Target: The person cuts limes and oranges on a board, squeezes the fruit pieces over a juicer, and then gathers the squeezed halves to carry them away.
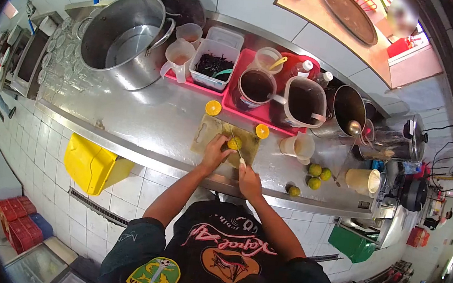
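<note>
On a worn cutting board, my left hand is closed on a green-yellow orange, its fingertips at the fruit's left side. My right hand grips a knife by its pale handle, and the blade points up toward the orange, overlapping it in this view. One cut orange half lies face up beyond the board's far left corner. A second orange half rests at the far right corner. Part of another fruit shows beneath my left hand.
Several whole green oranges sit to the right, near a plastic jug and a cream container. Pink trays behind hold jugs of dark liquid and a tub. A large steel pot and glasses stand left.
</note>
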Motion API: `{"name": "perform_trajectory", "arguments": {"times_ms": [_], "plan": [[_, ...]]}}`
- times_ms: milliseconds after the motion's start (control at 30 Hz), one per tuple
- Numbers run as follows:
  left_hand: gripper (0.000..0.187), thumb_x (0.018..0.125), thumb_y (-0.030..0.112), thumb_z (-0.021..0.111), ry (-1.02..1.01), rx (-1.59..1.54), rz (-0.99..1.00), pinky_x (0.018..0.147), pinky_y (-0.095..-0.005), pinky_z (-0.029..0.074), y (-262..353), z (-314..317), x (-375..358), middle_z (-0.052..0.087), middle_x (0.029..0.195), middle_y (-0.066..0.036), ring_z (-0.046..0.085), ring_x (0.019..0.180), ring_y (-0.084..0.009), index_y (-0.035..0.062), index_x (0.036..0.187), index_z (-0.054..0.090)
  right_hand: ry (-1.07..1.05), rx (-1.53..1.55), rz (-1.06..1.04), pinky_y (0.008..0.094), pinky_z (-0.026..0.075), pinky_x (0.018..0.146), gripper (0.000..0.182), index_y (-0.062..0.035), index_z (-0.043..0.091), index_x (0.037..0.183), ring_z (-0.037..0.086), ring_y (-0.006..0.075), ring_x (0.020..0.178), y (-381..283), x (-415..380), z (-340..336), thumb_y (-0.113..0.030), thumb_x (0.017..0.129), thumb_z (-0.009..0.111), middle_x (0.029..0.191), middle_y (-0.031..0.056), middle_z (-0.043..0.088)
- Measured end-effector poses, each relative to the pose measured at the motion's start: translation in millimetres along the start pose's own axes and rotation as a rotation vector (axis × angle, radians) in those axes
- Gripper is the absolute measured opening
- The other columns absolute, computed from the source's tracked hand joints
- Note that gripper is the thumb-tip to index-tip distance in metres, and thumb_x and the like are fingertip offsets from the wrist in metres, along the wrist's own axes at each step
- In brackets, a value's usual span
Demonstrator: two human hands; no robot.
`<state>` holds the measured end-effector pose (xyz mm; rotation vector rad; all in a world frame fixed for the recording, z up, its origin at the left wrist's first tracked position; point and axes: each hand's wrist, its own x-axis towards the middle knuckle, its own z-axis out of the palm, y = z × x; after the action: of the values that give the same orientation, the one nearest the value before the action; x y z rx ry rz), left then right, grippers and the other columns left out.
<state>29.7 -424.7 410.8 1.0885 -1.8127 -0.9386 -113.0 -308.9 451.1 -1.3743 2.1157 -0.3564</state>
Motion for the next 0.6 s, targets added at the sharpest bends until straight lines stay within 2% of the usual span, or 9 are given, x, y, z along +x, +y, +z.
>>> {"name": "perform_trajectory", "arguments": {"times_ms": [100, 267, 467, 533, 600], "plan": [[0.042, 0.07, 0.017, 0.08, 0.031, -0.032, 0.017, 0.075, -0.0394, 0.049, 5, 0, 2, 0.059, 0.094, -0.015, 0.059, 0.088, -0.0347, 0.0021, 0.103, 0.06, 0.019, -0.003, 0.007, 0.059, 0.047, 0.072, 0.047, -0.0009, 0.059, 0.093, 0.06, 0.0519, 0.079, 6, -1, -3, -0.044, 0.098, 0.04, 0.079, 0.0327, 0.062], [0.044, 0.069, 0.017, 0.08, 0.044, 0.0, 0.018, 0.078, -0.04, 0.048, 5, 3, 0, 0.059, 0.096, -0.015, 0.059, 0.09, -0.0356, 0.0018, 0.106, 0.06, -0.029, -0.014, 0.046, 0.0571, 0.048, 0.075, 0.05, -0.0002, 0.061, 0.091, 0.06, 0.0514, 0.081, -15, 23, -7, -0.045, 0.097, 0.041, 0.079, 0.0329, 0.061], [0.046, 0.069, 0.016, 0.08, 0.045, -0.02, 0.044, 0.08, -0.0401, 0.048, -2, 6, -1, 0.059, 0.097, -0.016, 0.058, 0.092, -0.0358, 0.0013, 0.107, 0.06, -0.063, 0.008, 0.026, 0.0563, 0.048, 0.078, 0.053, 0.0019, 0.062, 0.089, 0.06, 0.0504, 0.086, -18, 23, -10, -0.045, 0.097, 0.04, 0.088, 0.0314, 0.063], [0.046, 0.069, 0.016, 0.08, 0.037, -0.036, 0.035, 0.08, -0.0399, 0.048, -2, 5, -1, 0.059, 0.097, -0.016, 0.058, 0.093, -0.0355, 0.001, 0.107, 0.06, -0.126, -0.029, 0.148, 0.0564, 0.047, 0.077, 0.051, 0.0015, 0.061, 0.097, 0.06, 0.0505, 0.087, -1, -3, -13, -0.043, 0.099, 0.037, 0.087, 0.0323, 0.063], [0.046, 0.07, 0.017, 0.08, 0.023, -0.016, 0.01, 0.081, -0.0396, 0.048, 1, 3, 0, 0.059, 0.1, -0.017, 0.059, 0.094, -0.0347, 0.0001, 0.108, 0.059, -0.086, 0.018, -0.034, 0.0569, 0.048, 0.077, 0.05, 0.0008, 0.061, 0.1, 0.06, 0.0508, 0.085, 6, -38, -29, -0.042, 0.099, 0.036, 0.088, 0.0309, 0.063]]}}
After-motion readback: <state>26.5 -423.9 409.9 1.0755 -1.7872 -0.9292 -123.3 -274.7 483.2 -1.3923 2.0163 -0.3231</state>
